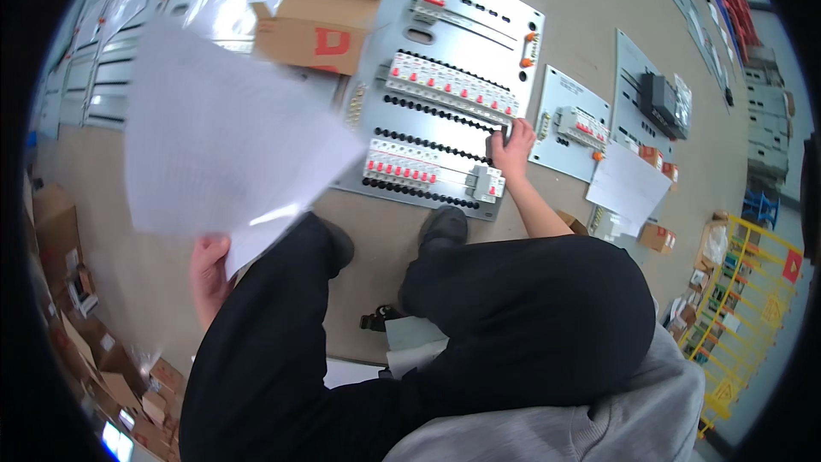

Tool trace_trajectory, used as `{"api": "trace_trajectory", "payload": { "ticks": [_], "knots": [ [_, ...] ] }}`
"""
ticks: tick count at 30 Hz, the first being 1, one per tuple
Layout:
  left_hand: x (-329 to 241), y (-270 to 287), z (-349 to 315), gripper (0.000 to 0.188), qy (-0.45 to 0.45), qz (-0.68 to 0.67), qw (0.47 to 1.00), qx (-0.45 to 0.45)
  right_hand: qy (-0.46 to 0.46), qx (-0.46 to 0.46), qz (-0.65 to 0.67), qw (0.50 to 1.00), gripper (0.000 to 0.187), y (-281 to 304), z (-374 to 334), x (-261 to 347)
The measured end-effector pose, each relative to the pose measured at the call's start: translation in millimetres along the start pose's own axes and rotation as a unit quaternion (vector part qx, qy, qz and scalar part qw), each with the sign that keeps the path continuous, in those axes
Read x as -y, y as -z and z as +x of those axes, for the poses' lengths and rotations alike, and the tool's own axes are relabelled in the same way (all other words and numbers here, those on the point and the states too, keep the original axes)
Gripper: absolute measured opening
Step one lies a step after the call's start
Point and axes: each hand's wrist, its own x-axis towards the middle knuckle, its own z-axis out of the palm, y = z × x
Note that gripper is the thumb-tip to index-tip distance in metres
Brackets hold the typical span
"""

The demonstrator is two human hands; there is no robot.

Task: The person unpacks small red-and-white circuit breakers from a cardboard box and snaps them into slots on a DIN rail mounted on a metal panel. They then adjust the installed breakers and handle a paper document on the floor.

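My left hand (210, 267) pinches the lower edge of a large white paper sheet (227, 133), which is slightly blurred and covers part of the boards behind it. A grey metal mounting panel (466, 38) lies on the floor before me, carrying rows of white circuit breakers with red levers: an upper row (449, 85), a lower row (400, 162) and a single breaker (488, 184) at the lower right. My right hand (513, 151) is at the panel's right edge, fingers curled by a small dark piece (498, 144). What it grips there is mostly hidden.
An open cardboard box (312, 26) sits on the panel's left side. To the right lie a smaller panel (564, 94) with breakers, another paper (629, 186) and a panel with a black block (663, 104). Cardboard boxes (657, 238) and a yellow rack (744, 299) stand farther right.
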Motion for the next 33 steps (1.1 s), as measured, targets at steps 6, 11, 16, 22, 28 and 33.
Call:
{"api": "trace_trajectory", "payload": {
  "ticks": [6, 11, 16, 22, 28, 33],
  "knots": [
    [-38.4, -73.4, -23.2, 0.064, -0.062, 0.006, 0.993, 0.102, 0.014, -0.005, -0.020, 1.000, 0.058, -8.5, -4.9, -4.5],
    [-32.5, -74.4, -60.1, 0.064, -0.127, 0.002, 0.991, 0.050, 0.002, -0.030, -0.034, 0.999, 0.055, -3.3, -9.8, 5.1],
    [21.0, 36.9, -53.7, 0.019, -0.163, -0.038, 0.971, -0.171, -0.081, 0.021, 0.027, 0.996, 0.057, 0.9, 14.8, 20.5],
    [-2.0, 69.1, -147.5, 0.022, -0.130, -0.161, 0.970, 0.126, -0.005, 0.309, 0.004, 0.951, 0.058, 78.5, 41.1, 7.8],
    [-56.1, 74.4, -256.3, 0.020, -0.293, -0.157, 0.942, -0.050, -0.171, 0.323, -0.003, 0.931, 0.044, 241.1, -11.5, -44.5],
    [-70.7, -4.9, -349.1, 0.029, -0.461, -0.135, 0.854, -0.199, -0.331, 0.243, -0.166, 0.897, 0.053, 320.3, -125.4, -92.1]
  ]
}}
